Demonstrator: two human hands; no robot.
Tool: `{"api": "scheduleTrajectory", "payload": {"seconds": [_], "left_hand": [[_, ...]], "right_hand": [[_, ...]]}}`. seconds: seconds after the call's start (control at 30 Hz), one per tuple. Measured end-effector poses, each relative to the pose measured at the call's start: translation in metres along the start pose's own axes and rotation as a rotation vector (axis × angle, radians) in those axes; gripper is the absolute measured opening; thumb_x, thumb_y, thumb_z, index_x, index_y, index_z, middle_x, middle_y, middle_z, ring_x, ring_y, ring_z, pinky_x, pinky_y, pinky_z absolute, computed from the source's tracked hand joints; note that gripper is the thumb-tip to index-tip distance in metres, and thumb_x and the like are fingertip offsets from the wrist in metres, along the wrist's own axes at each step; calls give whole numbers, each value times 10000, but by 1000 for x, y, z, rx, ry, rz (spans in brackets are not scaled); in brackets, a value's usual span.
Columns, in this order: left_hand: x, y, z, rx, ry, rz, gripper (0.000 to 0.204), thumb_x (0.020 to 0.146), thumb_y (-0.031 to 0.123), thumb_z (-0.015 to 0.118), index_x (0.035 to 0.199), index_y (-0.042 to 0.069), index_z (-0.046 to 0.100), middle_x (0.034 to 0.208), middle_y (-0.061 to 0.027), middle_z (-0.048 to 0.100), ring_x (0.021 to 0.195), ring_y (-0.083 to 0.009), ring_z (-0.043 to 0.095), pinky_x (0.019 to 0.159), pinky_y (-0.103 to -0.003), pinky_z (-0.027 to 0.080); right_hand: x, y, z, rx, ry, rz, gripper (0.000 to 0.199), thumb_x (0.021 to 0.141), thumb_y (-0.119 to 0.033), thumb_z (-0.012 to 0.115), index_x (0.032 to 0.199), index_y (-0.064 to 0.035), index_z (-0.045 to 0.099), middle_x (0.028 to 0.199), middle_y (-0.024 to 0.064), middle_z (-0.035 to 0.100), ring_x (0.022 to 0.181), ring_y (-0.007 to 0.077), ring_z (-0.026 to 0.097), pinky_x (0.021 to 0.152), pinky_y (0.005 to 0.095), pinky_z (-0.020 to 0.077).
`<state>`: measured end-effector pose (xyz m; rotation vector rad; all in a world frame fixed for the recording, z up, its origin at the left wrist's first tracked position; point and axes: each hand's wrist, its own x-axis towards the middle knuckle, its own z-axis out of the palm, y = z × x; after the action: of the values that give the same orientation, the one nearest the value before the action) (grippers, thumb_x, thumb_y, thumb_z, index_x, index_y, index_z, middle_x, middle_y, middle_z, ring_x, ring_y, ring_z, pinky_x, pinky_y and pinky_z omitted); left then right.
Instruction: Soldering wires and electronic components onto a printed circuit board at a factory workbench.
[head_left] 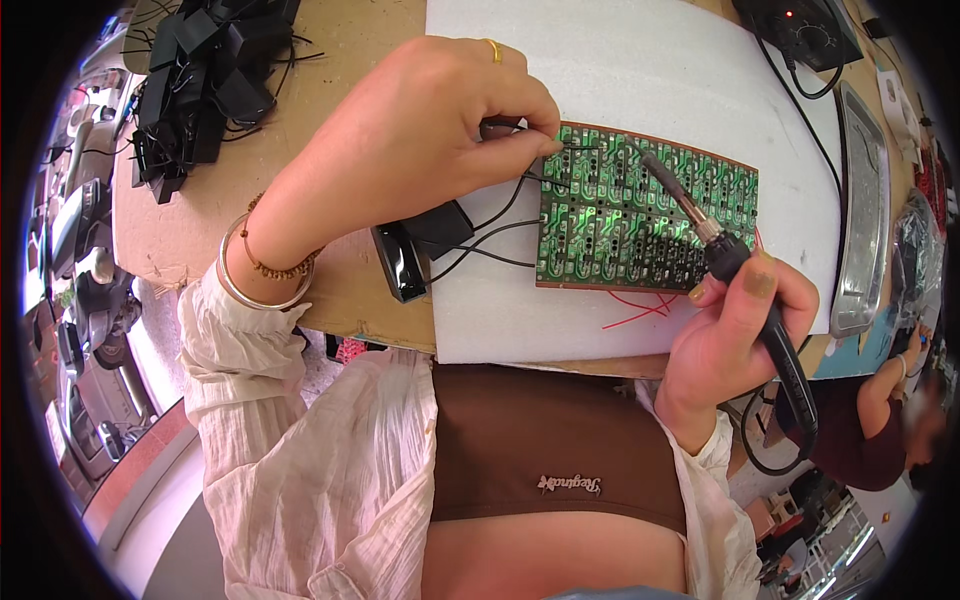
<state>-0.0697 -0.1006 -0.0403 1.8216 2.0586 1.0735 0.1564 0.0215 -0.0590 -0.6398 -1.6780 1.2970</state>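
A green circuit board panel [600, 235] with rows of repeated sections lies on a white foam sheet [500, 335]. At its upper left corner, my left hand [500, 110] pinches a thin black wire [585, 148] whose end lies over the board. In my right hand [740, 320] is a soldering iron [722, 250], its dark tip just above the board's upper middle; I cannot tell whether it touches. Black wires run from the board's left edge to black plastic cases [405, 260] below my left wrist. Thin red wires [645, 305] stick out under the board's near edge.
A heap of black cases with wires [200, 80] sits at the far left on brown cardboard [340, 60]. A black soldering station [805, 35] stands far right, its cord trailing near a metal tray [862, 210]. Another person [870, 430] is at the right.
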Motion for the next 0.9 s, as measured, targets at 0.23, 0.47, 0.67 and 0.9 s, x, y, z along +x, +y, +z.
{"api": "scheduleTrajectory", "payload": {"seconds": [0.23, 0.47, 0.67, 0.9], "left_hand": [[0, 2, -4, 8, -70, -83, 121, 790, 130, 711, 860, 31, 717, 791, -118, 665, 715, -309, 623, 647, -375, 492], [2, 2, -3, 1, -28, -32, 55, 804, 77, 710, 841, 38, 721, 716, -71, 623, 632, -214, 575, 572, -319, 439], [1, 3, -6, 3, -68, -76, 115, 789, 128, 709, 854, 33, 715, 770, -118, 654, 688, -308, 614, 628, -373, 484], [1, 2, -3, -19, -31, -50, 54, 793, 77, 721, 832, 39, 722, 709, -70, 629, 625, -210, 575, 562, -314, 436]], "right_hand": [[-1, -1, -4, -43, 34, -94, 342, 918, -294, 687, 1022, -27, 499, 782, 87, 566, 537, 91, 498, 537, 219, 426], [3, 5, -5, -83, 89, -219, 309, 931, -286, 651, 1035, -35, 504, 778, 93, 542, 532, 80, 449, 521, 212, 390], [2, 8, -2, -8, 75, -230, 390, 943, -324, 643, 1127, -27, 471, 812, 110, 546, 549, 117, 492, 537, 229, 431], [-3, 0, -8, -13, -16, -140, 424, 953, -376, 626, 1118, -29, 449, 834, 131, 569, 583, 142, 548, 518, 261, 477]]}}
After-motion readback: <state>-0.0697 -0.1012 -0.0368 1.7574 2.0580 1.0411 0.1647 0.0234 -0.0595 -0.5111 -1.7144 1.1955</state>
